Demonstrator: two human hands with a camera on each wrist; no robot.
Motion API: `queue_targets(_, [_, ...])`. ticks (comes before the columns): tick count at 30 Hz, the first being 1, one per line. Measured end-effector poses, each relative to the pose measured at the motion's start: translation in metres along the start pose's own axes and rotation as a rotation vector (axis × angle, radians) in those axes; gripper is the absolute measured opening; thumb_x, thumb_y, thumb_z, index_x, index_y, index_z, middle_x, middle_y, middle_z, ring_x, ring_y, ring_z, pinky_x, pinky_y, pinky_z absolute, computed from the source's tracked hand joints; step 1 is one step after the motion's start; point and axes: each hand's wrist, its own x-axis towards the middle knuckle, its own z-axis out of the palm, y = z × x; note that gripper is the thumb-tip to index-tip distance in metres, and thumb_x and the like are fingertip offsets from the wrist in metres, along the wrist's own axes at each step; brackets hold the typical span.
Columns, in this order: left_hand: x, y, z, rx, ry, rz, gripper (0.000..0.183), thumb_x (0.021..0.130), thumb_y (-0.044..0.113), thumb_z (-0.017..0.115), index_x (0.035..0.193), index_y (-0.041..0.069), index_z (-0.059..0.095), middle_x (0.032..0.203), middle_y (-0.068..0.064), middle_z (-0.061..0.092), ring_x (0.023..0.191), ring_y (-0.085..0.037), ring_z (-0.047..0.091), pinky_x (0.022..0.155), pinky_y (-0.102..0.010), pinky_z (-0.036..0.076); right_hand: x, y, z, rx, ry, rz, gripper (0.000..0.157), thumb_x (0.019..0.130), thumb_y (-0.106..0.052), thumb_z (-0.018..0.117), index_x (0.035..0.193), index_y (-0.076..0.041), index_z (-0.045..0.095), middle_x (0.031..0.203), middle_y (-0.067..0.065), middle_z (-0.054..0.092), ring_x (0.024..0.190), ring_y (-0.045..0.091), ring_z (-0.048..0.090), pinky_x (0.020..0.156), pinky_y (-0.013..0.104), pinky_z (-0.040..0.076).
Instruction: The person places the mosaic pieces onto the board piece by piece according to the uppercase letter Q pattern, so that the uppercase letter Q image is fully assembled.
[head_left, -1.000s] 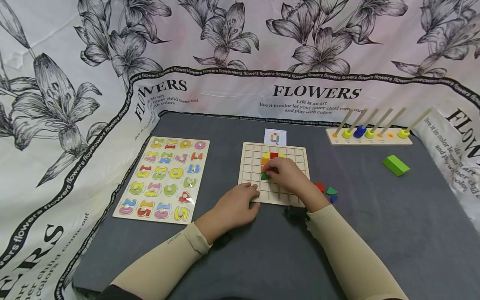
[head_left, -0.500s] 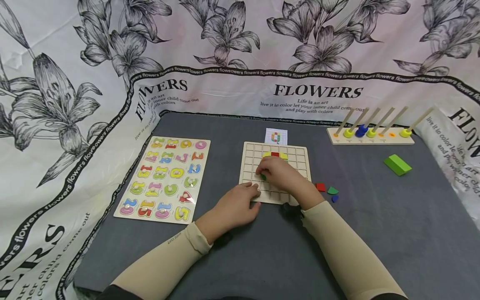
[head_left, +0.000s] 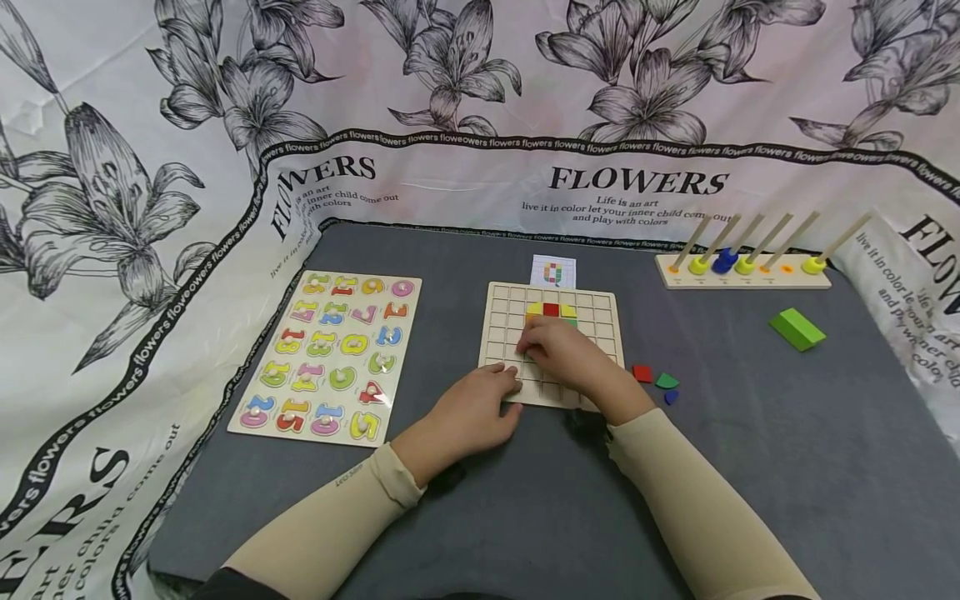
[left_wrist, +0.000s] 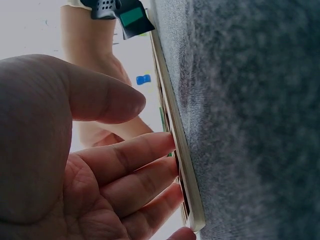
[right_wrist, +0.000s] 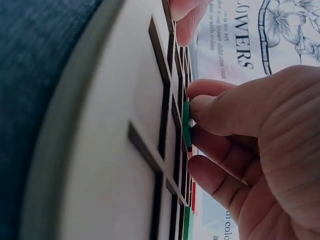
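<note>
A wooden grid board lies on the table, with yellow, red and other coloured pieces set in its upper middle cells. My right hand bends over the middle of the board. In the right wrist view its thumb and fingers pinch a green piece right at the board's cells; the hand hides that piece in the head view. My left hand rests with relaxed fingers against the board's left front edge, the thumb held apart.
A patterned card stands behind the board. Right of it lie a red piece, a green piece and a blue piece. Further out are a green block, a peg stand and, left, a number puzzle.
My right hand first shifts slightly left and towards me with the green piece, then moves slightly back right; the piece is now covered in the head view. My left hand stays in place.
</note>
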Motion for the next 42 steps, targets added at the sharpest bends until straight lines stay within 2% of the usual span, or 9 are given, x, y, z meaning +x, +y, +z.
queue_targets(4, [0.001,0.001,0.001,0.001,-0.003,-0.002,0.039,0.106,0.026,0.066,0.140,0.007,0.074,0.154,-0.013,0.065,0.151,-0.032,0.056,0.124,-0.046,0.050,-0.005,-0.001,-0.001,-0.006,0.018,0.065,0.010,0.100,0.001,0.074,0.107,-0.002,0.080,0.108,0.011,0.073,0.100,0.028,0.069,0.095,0.048,0.062])
queue_targets(9, [0.002,0.003,0.002,0.000,-0.004,0.000,0.039,0.106,0.026,0.066,0.139,0.007,0.074,0.154,-0.014,0.066,0.151,-0.032,0.056,0.124,-0.047,0.050,-0.015,0.000,-0.005,0.003,0.022,0.193,0.014,0.098,-0.010,0.080,0.110,-0.004,0.078,0.107,0.011,0.072,0.096,0.027,0.065,0.091,0.048,0.061])
queue_targets(14, [0.003,0.004,0.002,-0.001,-0.010,0.001,0.039,0.106,0.027,0.065,0.139,0.007,0.074,0.155,-0.013,0.065,0.151,-0.032,0.055,0.124,-0.047,0.050,-0.031,0.010,-0.010,0.002,0.038,0.233,0.013,0.100,-0.012,0.078,0.110,-0.004,0.078,0.105,0.011,0.073,0.093,0.025,0.064,0.087,0.047,0.059])
queue_targets(17, [0.003,0.005,0.003,-0.007,-0.012,0.000,0.040,0.106,0.027,0.065,0.140,0.007,0.073,0.155,-0.013,0.065,0.152,-0.032,0.055,0.125,-0.047,0.049,-0.048,0.019,-0.020,0.007,0.060,0.267,0.013,0.102,-0.012,0.075,0.112,-0.004,0.079,0.107,0.012,0.073,0.092,0.025,0.064,0.083,0.046,0.058])
queue_targets(24, [0.000,0.004,0.002,-0.013,-0.013,-0.010,0.039,0.106,0.027,0.066,0.141,0.009,0.073,0.156,-0.013,0.064,0.153,-0.032,0.054,0.125,-0.048,0.050,-0.107,0.046,-0.059,-0.038,0.161,0.435,0.023,0.105,-0.012,0.070,0.122,0.002,0.076,0.110,0.018,0.070,0.088,0.028,0.061,0.073,0.042,0.052])
queue_targets(29, [-0.002,0.004,0.000,-0.031,-0.016,-0.024,0.040,0.107,0.027,0.066,0.142,0.009,0.072,0.158,-0.013,0.062,0.154,-0.033,0.052,0.125,-0.048,0.049,-0.134,0.062,-0.065,-0.001,0.117,0.473,0.027,0.103,-0.020,0.076,0.122,-0.001,0.078,0.113,0.016,0.072,0.086,0.024,0.059,0.070,0.037,0.050])
queue_targets(33, [-0.002,0.004,0.001,-0.042,-0.023,-0.027,0.040,0.108,0.026,0.066,0.143,0.009,0.071,0.159,-0.013,0.061,0.155,-0.033,0.051,0.126,-0.049,0.048,-0.139,0.066,-0.059,-0.007,0.067,0.463,0.031,0.099,-0.026,0.083,0.120,-0.003,0.079,0.114,0.014,0.073,0.089,0.023,0.059,0.075,0.039,0.050])
queue_targets(36, [-0.002,0.003,0.001,-0.038,-0.024,-0.024,0.040,0.108,0.026,0.066,0.143,0.009,0.071,0.159,-0.013,0.061,0.155,-0.033,0.051,0.126,-0.049,0.048,-0.137,0.065,-0.055,-0.013,0.063,0.467,0.031,0.098,-0.023,0.084,0.120,-0.001,0.078,0.115,0.017,0.072,0.090,0.024,0.060,0.077,0.041,0.050])
queue_targets(42, [-0.003,0.003,0.000,-0.038,-0.024,-0.023,0.040,0.108,0.026,0.066,0.143,0.008,0.071,0.159,-0.013,0.061,0.155,-0.033,0.051,0.127,-0.048,0.048,-0.136,0.063,-0.055,0.022,0.081,0.521,0.026,0.097,-0.019,0.085,0.115,-0.003,0.074,0.103,0.014,0.069,0.081,0.022,0.054,0.068,0.036,0.044])
